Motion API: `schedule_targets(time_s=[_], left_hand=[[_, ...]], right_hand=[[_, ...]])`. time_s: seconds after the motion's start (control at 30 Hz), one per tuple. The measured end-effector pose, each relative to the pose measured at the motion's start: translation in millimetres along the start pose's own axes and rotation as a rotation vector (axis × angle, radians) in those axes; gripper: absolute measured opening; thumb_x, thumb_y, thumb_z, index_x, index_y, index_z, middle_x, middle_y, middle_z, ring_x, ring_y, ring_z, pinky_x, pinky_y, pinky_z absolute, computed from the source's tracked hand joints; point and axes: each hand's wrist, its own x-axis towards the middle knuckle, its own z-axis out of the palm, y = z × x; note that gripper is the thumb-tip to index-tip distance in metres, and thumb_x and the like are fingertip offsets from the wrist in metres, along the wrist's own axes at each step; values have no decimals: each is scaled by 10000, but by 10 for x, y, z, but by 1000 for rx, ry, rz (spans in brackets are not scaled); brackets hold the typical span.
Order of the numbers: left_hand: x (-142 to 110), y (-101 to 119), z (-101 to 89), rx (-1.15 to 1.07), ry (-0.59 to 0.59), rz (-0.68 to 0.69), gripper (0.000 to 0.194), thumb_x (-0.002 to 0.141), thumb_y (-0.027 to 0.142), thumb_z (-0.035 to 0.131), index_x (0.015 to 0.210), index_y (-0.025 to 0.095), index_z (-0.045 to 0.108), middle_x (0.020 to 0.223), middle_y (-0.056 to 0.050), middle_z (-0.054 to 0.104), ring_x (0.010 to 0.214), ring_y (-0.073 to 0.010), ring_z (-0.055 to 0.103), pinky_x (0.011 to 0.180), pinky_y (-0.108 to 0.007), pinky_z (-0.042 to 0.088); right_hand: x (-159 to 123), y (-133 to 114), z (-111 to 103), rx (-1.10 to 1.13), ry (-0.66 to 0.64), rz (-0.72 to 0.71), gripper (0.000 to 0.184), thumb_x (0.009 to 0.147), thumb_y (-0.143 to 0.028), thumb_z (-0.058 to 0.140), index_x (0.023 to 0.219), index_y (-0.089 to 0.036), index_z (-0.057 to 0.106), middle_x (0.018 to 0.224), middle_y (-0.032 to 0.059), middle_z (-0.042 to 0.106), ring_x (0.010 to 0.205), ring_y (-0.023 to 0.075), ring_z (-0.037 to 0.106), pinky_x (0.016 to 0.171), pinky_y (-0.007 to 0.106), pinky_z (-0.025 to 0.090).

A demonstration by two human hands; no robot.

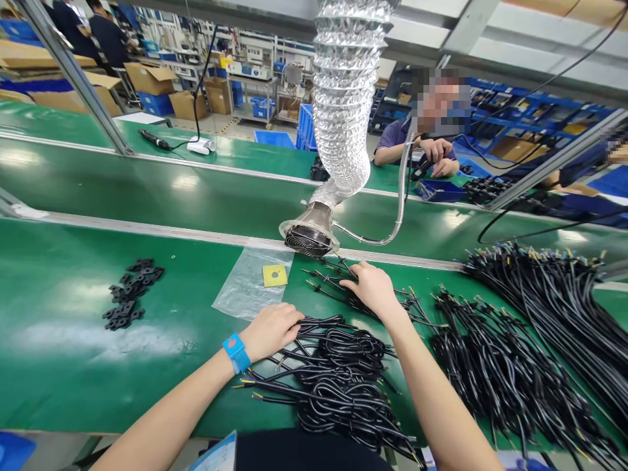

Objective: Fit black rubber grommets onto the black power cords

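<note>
My left hand (pixel 273 331), with a blue band at the wrist, is curled at the upper left end of a pile of coiled black cables (pixel 338 386). Its fingers close on the topmost cable coil (pixel 321 322). Farther back, my right hand (pixel 371 288) reaches over a loose group of short black cables (pixel 331 288) with stripped ends. Thumb and forefinger there are apart, with no cable visibly gripped between them; the other fingers are partly hidden. Left of these cables, a yellow square pad (pixel 275 275) with a dark centre lies on a clear plastic bag (pixel 240 281).
Small black parts (pixel 130 291) lie at left on the green bench (pixel 63 366). More black cables (pixel 510 360) cover the right side. A fume duct (pixel 343 98) with a round nozzle (pixel 309 235) hangs low behind my hands. A co-worker (pixel 417 144) sits across the bench.
</note>
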Motion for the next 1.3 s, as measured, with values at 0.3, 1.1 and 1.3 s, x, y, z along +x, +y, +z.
schedule_targets(time_s=[0.3, 1.1, 1.3], left_hand=[[0, -3, -12, -28, -3, -10, 194, 915, 203, 493, 1036, 187, 643, 903, -59, 675, 852, -195, 626, 751, -302, 501], [1, -13, -6, 74, 101, 22, 251, 981, 241, 403, 1086, 188, 625, 931, -61, 635, 837, -179, 616, 746, -295, 511], [36, 30, -51, 96, 149, 16, 302, 1010, 265, 345, 1154, 187, 599, 939, -57, 623, 802, -170, 618, 686, -284, 506]], right_hand=[[-176, 66, 30, 72, -21, 139, 178, 962, -236, 485, 825, -181, 585, 860, 69, 695, 794, 204, 655, 607, 279, 360], [-133, -130, 244, 127, 351, -187, 455, 959, -455, 485, 1243, -107, 561, 1192, 186, 597, 1087, 299, 537, 922, 424, 415], [-387, -587, -26, 435, 385, -410, 303, 944, -385, 538, 1136, -163, 614, 1085, 134, 640, 1019, 261, 573, 891, 418, 463]])
